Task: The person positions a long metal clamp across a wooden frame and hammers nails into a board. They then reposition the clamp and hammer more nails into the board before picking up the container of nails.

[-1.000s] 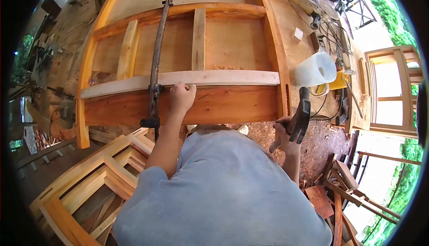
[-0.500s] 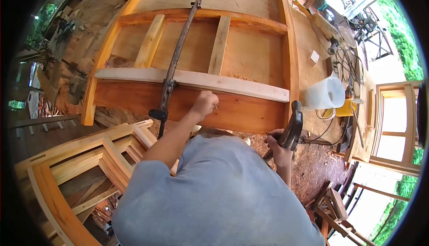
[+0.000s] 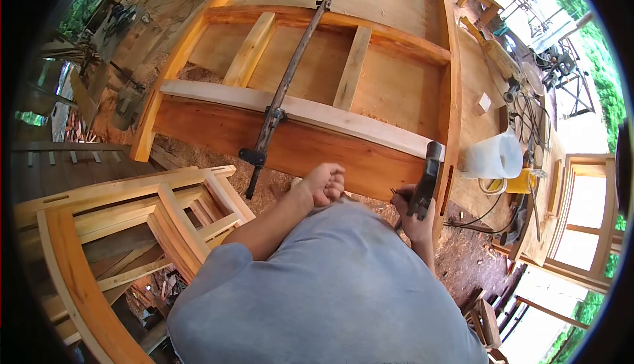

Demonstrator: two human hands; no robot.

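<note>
Two hands are in our view, yet parts of both are hard to make out. We cannot see into the curled fingers of the left hand, so we cannot tell whether it holds anything small. The right hand is partly covered by the head of the dark metal hammer, which also hides most of its handle from us; a thin dark sliver at the fingertips is too small for us to name. The orange-brown wooden frame is cut off by the top edge, as is the long dark metal bar clamp lying across it. The hammer head overlaps the right end of the whitish squared wooden bar in our line of sight.

Compared with half a second ago, we find the left hand drawn back from over the broad reddish-brown wooden board to its near edge, close to the blue-grey shirt. Our view has swung, so the frame slants more, while the hammer remains by the frame's near right corner.

We see the left fingers loosely folded, the forearm angled up from the left, and the right hand closed around the hammer, its head uppermost
</note>
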